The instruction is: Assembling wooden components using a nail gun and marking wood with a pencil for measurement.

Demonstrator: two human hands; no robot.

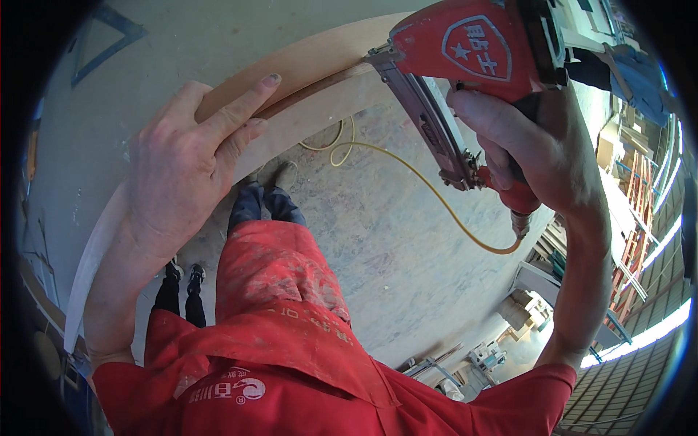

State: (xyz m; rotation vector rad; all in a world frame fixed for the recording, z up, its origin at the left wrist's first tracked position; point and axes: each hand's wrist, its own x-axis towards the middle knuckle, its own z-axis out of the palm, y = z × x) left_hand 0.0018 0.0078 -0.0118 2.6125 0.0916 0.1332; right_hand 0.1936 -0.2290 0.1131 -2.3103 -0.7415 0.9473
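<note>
My right hand (pixel 534 149) is wrapped round the grip of a red nail gun (pixel 465 47). Its dark magazine slants down from the nose, and the nose tip meets the edge of a curved wooden strip (pixel 320 54) at the upper middle. My left hand (pixel 182 152) grips the strip's near end, with fingers lying along its face and the rest tucked beneath or behind it. Below the strip runs a paler curved board (pixel 331 102) that bends down past my left forearm. A yellow air hose (pixel 436 192) hangs from the gun's handle end.
My red apron (pixel 280 269) and shoes show below the boards. Another person's legs (pixel 182 291) stand at the left. Stacked timber and an orange rack (pixel 636 225) line the right side. Machinery (pixel 483 356) and boxes (pixel 523 309) stand at the lower right. A blue triangular frame (pixel 109 43) is at the upper left.
</note>
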